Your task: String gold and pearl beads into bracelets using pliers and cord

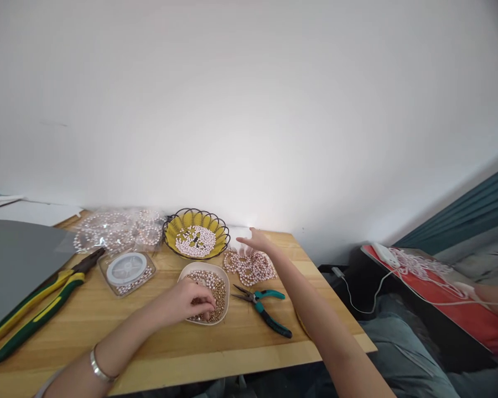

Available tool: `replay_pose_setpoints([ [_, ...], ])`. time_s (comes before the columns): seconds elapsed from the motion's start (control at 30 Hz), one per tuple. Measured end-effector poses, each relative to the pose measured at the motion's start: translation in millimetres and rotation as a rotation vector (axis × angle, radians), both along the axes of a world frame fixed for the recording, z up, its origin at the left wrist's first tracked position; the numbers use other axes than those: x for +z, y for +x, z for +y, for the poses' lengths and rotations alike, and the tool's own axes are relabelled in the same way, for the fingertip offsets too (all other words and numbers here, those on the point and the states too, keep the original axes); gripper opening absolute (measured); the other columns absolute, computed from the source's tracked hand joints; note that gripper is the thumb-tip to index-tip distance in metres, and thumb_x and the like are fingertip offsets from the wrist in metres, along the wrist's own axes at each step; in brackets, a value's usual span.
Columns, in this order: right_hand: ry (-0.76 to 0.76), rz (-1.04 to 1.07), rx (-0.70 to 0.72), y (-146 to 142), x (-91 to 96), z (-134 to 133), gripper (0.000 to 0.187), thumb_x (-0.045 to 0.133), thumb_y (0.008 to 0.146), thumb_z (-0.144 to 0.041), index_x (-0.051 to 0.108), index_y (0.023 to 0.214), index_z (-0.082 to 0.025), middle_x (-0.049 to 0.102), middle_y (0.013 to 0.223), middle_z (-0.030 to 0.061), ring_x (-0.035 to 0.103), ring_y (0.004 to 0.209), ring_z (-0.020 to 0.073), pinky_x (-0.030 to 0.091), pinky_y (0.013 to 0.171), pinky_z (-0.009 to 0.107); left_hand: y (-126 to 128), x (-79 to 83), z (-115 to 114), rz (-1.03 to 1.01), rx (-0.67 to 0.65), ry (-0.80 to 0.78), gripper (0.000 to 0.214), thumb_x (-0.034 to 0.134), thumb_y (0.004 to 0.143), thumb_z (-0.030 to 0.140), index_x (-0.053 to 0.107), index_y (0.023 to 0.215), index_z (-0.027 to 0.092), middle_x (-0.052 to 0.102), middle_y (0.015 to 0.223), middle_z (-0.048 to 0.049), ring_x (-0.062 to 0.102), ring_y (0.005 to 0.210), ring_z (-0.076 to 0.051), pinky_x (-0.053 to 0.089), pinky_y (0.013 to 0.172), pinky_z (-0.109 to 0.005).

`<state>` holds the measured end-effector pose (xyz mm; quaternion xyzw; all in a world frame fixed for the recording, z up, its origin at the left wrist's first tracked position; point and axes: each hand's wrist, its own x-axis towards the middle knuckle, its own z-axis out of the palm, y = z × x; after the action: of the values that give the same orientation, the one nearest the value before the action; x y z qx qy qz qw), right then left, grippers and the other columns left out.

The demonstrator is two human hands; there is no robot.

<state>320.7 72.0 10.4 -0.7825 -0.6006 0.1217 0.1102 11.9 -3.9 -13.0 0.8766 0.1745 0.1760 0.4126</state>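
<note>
My left hand [196,298], with a silver bangle at the wrist, dips into a small cream bowl [226,276]. Its fingers are curled together over the gold and pink beads [218,287]; whatever is between the fingertips is hidden. Stretched toward the wall, my right hand [255,240] has its thumb and a finger apart. It is beside a white item [239,235], perhaps paper or a packet, and I cannot tell whether they touch. Just below that hand lies a heap of pink bead strands [251,268]. Teal-handled needle-nose pliers [263,309] rest open to the right of the bowl.
A yellow wire-rimmed basket [172,229] holds loose pink beads. Left of it are bagged bead strands [118,228], a clear box with a white spool [126,270], and large green-yellow pliers [62,296]. On the right, another person's hand [467,290] is near a power strip [385,254].
</note>
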Motion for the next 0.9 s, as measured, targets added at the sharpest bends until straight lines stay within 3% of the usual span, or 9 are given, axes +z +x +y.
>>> replay_pose_setpoints([
  [0.2,-0.111,-0.09,0.052,-28.2,-21.2,2.2,0.052,0.066,0.098,-0.039,0.053,0.144,-0.021,0.049,0.153,0.0133,0.051,0.136,0.035,0.044,0.11,0.061,-0.9,-2.4,2.3,0.02,0.004,0.005,0.019,0.063,0.095,0.023,0.078,0.087,0.016,0.083,0.078,-0.0044,0.076,0.07,-0.017,0.053,0.073,-0.021],
  [0.37,-0.1,-0.158,0.191,-46.2,-20.7,1.7,0.047,0.065,0.099,-0.038,0.054,0.141,-0.02,0.055,0.146,0.0129,0.059,0.126,0.0315,0.052,0.102,0.055,0.0,-4.9,4.8,0.024,0.0,0.007,0.02,0.063,0.096,0.025,0.078,0.088,0.016,0.083,0.079,-0.0048,0.077,0.071,-0.017,0.053,0.073,-0.021],
  [0.63,-0.088,-0.24,0.482,-32.9,-10.6,4.9,0.037,0.066,0.099,-0.034,0.061,0.132,-0.018,0.064,0.133,0.0108,0.067,0.112,0.0259,0.058,0.094,0.048,-0.1,-5.4,5.4,0.021,-0.009,0.001,0.02,0.063,0.096,0.024,0.078,0.087,0.015,0.083,0.078,-0.0055,0.076,0.073,-0.018,0.053,0.074,-0.021],
  [0.9,0.032,-0.214,0.505,-20.6,-11.4,14.0,0.035,0.064,0.1,-0.033,0.061,0.132,-0.019,0.065,0.131,0.0106,0.068,0.11,0.0252,0.058,0.093,0.047,-1.0,-4.4,6.2,0.042,0.0,-0.006,0.023,0.061,0.098,0.028,0.077,0.088,0.016,0.083,0.08,-0.0052,0.076,0.07,-0.017,0.053,0.072,-0.021],
])
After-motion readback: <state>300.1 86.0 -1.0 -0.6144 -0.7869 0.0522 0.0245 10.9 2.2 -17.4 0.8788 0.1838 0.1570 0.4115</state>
